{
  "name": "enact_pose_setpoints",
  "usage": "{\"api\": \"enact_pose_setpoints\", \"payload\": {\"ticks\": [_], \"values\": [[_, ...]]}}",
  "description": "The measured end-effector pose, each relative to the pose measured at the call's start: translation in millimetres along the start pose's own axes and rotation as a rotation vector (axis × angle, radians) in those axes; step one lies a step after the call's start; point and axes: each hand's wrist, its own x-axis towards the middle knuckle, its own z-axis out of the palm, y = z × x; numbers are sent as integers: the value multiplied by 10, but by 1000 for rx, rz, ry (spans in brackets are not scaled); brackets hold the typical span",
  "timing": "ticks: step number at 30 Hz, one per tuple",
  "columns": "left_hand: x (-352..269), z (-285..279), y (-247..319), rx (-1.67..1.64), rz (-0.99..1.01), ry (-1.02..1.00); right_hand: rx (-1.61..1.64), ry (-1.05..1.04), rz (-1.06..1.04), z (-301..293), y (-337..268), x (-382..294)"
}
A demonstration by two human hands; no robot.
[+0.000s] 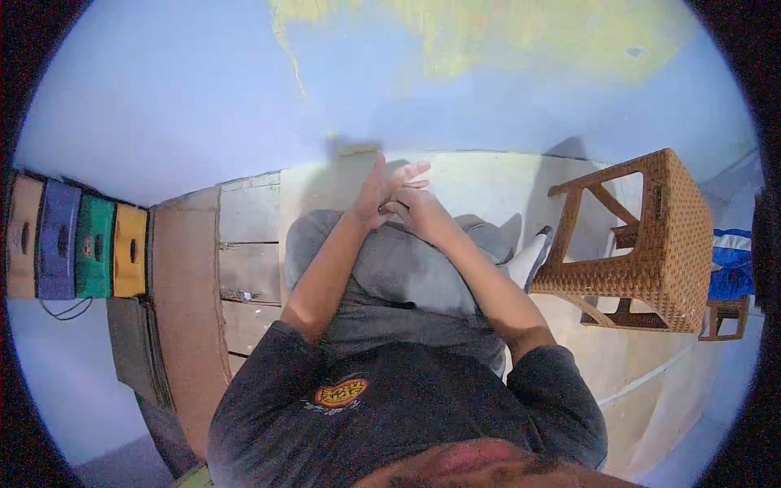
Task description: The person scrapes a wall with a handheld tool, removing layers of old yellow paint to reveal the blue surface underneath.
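Note:
Both of my hands meet above my lap, over grey trousers. My left hand is raised, with its thumb up and fingers spread. Against its palm and finger bases, my right hand rests with its fingers curled. The overlap hides whether the right fingers grip part of the left hand, and a small dark spot between them is too unclear to name. No tool or other object is plainly visible in either hand. My crossed legs lie below, and one foot shows at the right.
A brown woven-pattern stool stands close on the right. Past it are a blue and white cloth and another brown stool. Leftward are coloured plastic pieces with handle slots and a brown cardboard sheet. A patchily painted wall rises ahead.

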Motion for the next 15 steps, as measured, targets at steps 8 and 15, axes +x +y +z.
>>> {"api": "enact_pose_setpoints", "payload": {"ticks": [8,15], "values": [[20,-19,-55,15,0,22,-30,-9,21,58,103,-30],[31,-50,-55,86,58,5,30,-71,73,-12,132,-42]]}}
